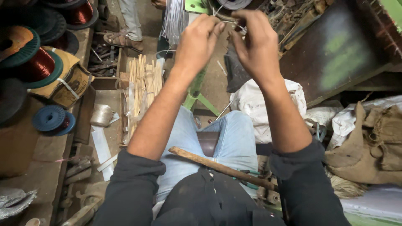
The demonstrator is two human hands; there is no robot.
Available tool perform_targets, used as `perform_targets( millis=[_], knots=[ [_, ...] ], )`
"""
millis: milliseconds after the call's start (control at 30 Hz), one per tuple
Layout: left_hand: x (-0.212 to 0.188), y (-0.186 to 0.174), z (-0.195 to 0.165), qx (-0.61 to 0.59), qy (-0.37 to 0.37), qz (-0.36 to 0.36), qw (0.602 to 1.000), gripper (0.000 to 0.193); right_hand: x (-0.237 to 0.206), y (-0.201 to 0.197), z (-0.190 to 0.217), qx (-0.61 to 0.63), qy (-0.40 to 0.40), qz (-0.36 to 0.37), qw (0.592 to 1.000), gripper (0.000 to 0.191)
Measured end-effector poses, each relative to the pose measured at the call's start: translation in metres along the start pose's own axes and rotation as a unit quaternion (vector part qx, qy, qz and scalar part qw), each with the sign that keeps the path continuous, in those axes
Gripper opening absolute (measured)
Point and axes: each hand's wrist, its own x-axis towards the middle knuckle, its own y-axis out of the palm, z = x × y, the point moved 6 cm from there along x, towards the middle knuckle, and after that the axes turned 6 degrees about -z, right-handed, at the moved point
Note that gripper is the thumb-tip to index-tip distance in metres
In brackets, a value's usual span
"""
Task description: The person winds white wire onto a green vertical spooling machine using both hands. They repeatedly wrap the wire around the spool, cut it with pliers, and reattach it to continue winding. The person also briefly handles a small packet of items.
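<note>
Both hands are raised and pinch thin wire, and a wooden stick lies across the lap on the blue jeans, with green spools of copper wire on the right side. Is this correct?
Not quite: in the head view the spools of copper wire are on the left side. The rest holds: left hand and right hand pinch thin wire, and the wooden stick crosses the lap.

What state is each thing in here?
left hand: raised, pinching thin wire
right hand: raised, pinching thin wire
thin wire: held between both hands
wooden stick: lying across lap
copper spool: wound, on its side
blue spool: nearly bare
</note>
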Motion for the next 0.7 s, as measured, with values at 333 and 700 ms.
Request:
perform_targets(
  millis=[333,700],
  knots=[
    [0.002,-0.008,-0.001,0.066,-0.009,-0.045,0.997,0.013,0.004,-0.023,-0.037,-0.150,-0.016,-0.211,0.966,0.019],
    [-0.003,-0.001,-0.002,0.093,0.000,-0.034,0.995,0.012,0.000,0.020,-0.063,-0.194,-0.058,-0.169,0.965,0.014]
  ],
)
